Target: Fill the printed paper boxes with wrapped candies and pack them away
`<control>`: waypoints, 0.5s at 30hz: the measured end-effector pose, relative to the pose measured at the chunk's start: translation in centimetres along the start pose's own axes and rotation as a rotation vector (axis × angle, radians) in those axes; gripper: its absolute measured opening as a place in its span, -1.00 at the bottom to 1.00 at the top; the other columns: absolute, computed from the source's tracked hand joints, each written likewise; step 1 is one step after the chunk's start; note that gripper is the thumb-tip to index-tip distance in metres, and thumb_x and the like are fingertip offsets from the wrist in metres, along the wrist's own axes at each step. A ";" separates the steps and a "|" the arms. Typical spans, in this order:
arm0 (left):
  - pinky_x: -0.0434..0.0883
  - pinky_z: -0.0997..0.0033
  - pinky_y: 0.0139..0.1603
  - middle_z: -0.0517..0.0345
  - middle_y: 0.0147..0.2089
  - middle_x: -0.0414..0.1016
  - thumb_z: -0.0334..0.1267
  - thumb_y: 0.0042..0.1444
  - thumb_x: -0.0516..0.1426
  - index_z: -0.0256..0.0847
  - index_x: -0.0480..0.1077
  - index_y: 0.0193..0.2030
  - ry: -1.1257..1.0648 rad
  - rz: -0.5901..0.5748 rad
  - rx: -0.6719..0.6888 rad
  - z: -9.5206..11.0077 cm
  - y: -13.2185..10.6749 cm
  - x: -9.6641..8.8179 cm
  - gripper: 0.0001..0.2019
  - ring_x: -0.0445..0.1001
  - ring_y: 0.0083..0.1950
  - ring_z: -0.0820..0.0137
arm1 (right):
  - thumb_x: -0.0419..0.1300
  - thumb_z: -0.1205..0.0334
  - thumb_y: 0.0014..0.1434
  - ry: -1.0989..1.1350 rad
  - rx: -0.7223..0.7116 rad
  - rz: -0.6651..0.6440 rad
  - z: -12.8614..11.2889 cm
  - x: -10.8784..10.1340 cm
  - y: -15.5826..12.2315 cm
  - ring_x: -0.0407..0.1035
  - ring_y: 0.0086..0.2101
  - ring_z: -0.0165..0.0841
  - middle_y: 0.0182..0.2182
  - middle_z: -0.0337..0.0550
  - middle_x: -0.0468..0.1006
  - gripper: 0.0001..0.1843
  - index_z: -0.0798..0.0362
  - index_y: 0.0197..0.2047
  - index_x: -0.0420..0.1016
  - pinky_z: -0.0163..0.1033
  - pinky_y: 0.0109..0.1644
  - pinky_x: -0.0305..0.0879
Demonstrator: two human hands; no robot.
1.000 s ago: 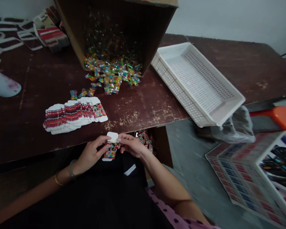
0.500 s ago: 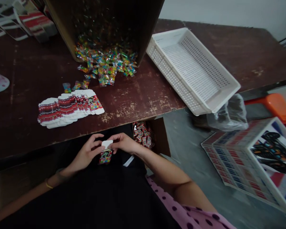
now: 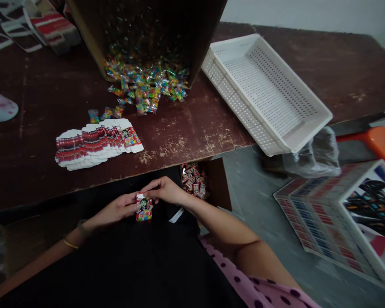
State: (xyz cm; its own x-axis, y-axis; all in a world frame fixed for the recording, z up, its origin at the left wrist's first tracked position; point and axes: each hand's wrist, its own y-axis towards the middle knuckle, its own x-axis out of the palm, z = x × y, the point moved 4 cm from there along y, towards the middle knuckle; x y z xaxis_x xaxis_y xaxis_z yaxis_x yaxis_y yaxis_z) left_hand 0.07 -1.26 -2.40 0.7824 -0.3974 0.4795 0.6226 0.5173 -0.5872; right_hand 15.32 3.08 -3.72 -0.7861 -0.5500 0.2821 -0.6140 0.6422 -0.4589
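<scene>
A small printed candy box (image 3: 144, 211), red and colourful, is held over my lap, just below the table edge. My left hand (image 3: 123, 207) grips its left side. The fingers of my right hand (image 3: 165, 190) are closed at its top, where a little of the white flap shows. On the table ahead lies a fanned row of flattened candy boxes (image 3: 93, 144), white and red. Behind them, small clear packets of coloured candies (image 3: 147, 92) spill from a large tipped carton (image 3: 88, 38).
Under the table edge, an open cardboard box (image 3: 218, 182) contains several filled candy boxes (image 3: 194, 182). A white perforated crate (image 3: 240, 109) overhangs the table's right side. On the floor to the right stand a striped crate (image 3: 321, 222) and an orange stool (image 3: 381, 143). A white object (image 3: 1, 107) lies far left.
The white flap at the box's top has been folded down and mostly covered by my right fingers. My left fingers have closed in along the box's side. The view has shifted slightly.
</scene>
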 end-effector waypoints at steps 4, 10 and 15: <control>0.38 0.28 0.02 0.03 -0.06 0.59 -0.16 0.15 0.18 -0.15 0.45 0.05 0.161 -0.014 0.021 -0.1 0.4 -0.1 -0.67 0.54 -0.06 0.26 | 0.28 0.17 0.11 -0.102 -0.028 0.054 -0.3 -0.5 0.0 0.27 -0.56 -0.54 -0.42 -0.21 0.56 -0.78 0.10 -0.22 0.64 -0.38 -0.45 0.31; 0.35 0.25 0.11 0.02 0.07 0.55 -0.19 0.10 0.21 -0.13 0.39 0.13 0.134 0.024 0.010 -0.6 0.3 -0.1 -0.57 0.47 0.11 0.21 | 0.20 0.26 0.22 -0.601 -0.503 -0.137 -3.2 -0.1 -3.5 0.37 -0.08 -0.34 -0.12 -0.06 0.50 -0.73 0.06 -0.03 0.58 -0.18 0.07 0.29; 0.35 0.23 0.10 0.02 0.07 0.55 -0.19 0.07 0.22 -0.12 0.37 0.15 0.178 0.069 0.018 0.7 0.2 0.2 -0.53 0.49 0.07 0.21 | 0.21 0.19 0.22 -0.844 -0.592 -0.308 -5.2 -1.9 -1.5 0.36 -0.07 -0.34 -0.09 -0.12 0.52 -0.76 -0.03 -0.05 0.59 -0.18 0.12 0.24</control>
State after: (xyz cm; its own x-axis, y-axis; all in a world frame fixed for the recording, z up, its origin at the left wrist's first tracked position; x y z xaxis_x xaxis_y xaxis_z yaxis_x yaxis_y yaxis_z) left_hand 0.37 -0.68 -1.98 0.8145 -0.4877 0.3142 0.5681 0.5609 -0.6022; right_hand 17.32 5.97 0.82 -0.4277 -0.7777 -0.4608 -0.8923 0.4447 0.0778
